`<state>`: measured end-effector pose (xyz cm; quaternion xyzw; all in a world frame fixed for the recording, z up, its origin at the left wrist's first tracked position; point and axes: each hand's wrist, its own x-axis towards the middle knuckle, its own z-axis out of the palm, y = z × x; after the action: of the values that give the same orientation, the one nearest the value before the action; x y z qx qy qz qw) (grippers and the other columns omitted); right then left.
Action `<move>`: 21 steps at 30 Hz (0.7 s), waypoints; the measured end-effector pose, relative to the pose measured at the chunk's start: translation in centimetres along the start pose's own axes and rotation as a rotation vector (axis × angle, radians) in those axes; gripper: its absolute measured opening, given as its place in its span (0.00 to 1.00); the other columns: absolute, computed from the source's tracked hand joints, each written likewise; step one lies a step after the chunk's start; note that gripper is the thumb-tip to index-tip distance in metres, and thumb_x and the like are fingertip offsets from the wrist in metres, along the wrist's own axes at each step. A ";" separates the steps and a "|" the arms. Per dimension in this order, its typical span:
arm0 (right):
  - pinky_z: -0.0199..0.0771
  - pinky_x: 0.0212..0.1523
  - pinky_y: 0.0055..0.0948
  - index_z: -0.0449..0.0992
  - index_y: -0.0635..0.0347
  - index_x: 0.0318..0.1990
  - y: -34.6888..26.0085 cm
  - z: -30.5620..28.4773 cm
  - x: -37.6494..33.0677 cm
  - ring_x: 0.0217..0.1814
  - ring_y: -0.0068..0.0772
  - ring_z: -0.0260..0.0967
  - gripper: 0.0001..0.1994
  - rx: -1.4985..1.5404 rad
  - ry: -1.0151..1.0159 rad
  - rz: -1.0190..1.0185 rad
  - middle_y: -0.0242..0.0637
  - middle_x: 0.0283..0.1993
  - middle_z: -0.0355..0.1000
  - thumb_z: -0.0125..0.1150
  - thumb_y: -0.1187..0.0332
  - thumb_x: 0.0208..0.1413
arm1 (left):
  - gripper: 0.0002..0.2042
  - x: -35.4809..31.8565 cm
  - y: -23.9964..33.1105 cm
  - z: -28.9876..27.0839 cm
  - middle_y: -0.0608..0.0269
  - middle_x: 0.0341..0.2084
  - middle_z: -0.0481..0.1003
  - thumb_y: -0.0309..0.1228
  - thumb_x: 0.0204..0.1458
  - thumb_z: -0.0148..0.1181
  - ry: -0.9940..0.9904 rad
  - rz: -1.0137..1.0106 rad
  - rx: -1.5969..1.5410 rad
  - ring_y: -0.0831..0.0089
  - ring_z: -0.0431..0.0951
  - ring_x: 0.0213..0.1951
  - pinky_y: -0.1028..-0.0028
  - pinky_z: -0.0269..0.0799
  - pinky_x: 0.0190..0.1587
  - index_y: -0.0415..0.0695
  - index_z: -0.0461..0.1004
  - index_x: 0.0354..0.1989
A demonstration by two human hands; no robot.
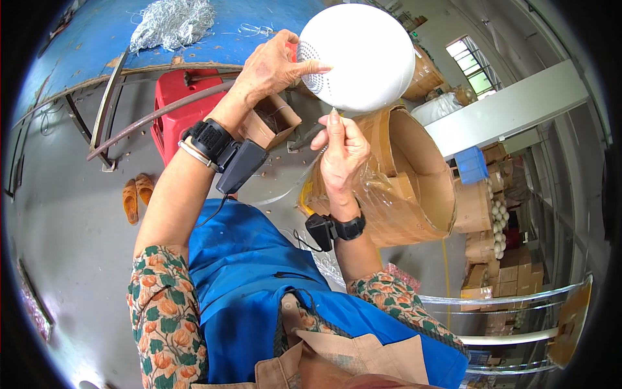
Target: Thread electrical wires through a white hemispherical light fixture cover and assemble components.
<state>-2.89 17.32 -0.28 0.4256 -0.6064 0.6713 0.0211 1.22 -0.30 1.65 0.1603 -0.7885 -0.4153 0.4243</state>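
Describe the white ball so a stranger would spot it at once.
Find the blue table, top left. Just right of it, the left hand touches a big white ball, with the right hand at its lower edge. Smooth, white and dotted on its left, it stands apart from the brown carton behind.

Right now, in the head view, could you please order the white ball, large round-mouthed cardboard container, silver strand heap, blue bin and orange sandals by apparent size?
1. Cardboard container
2. White ball
3. Silver strand heap
Unranked below: blue bin and orange sandals; they look too alike.
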 end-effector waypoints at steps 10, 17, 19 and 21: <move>0.57 0.18 0.16 0.73 0.67 0.28 1.7 1.0 0.4 0.13 0.15 0.58 0.13 -0.026 0.107 -0.029 0.29 0.11 0.63 0.50 0.65 0.58 | 0.40 -0.1 -0.1 0.9 0.44 0.33 0.74 0.62 0.34 0.60 0.038 -0.031 0.030 0.56 0.75 0.39 0.65 0.69 0.42 0.34 0.66 0.45; 0.57 0.18 0.14 0.72 0.67 0.30 2.4 1.1 0.3 0.14 0.13 0.58 0.12 -0.057 0.042 -0.001 0.27 0.12 0.63 0.49 0.65 0.58 | 0.37 -0.3 -0.4 0.9 0.44 0.32 0.74 0.60 0.39 0.57 0.013 -0.040 0.082 0.55 0.76 0.38 0.63 0.70 0.41 0.38 0.65 0.46; 0.56 0.17 0.14 0.72 0.67 0.30 2.7 1.3 0.3 0.13 0.12 0.57 0.12 -0.085 0.071 0.006 0.27 0.11 0.62 0.49 0.66 0.58 | 0.35 -0.4 -0.2 0.9 0.45 0.31 0.74 0.59 0.42 0.55 -0.014 -0.034 0.074 0.55 0.76 0.37 0.65 0.70 0.39 0.38 0.65 0.47; 0.56 0.16 0.15 0.72 0.67 0.30 2.8 1.4 0.4 0.13 0.12 0.57 0.12 -0.090 0.089 -0.001 0.27 0.11 0.62 0.49 0.66 0.58 | 0.35 -0.4 -0.2 0.9 0.45 0.31 0.74 0.59 0.43 0.55 -0.027 0.009 0.094 0.55 0.76 0.37 0.65 0.70 0.38 0.38 0.65 0.47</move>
<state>-3.93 15.19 -2.41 0.3943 -0.6344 0.6615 0.0674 0.76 0.33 1.03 0.1707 -0.8135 -0.3781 0.4075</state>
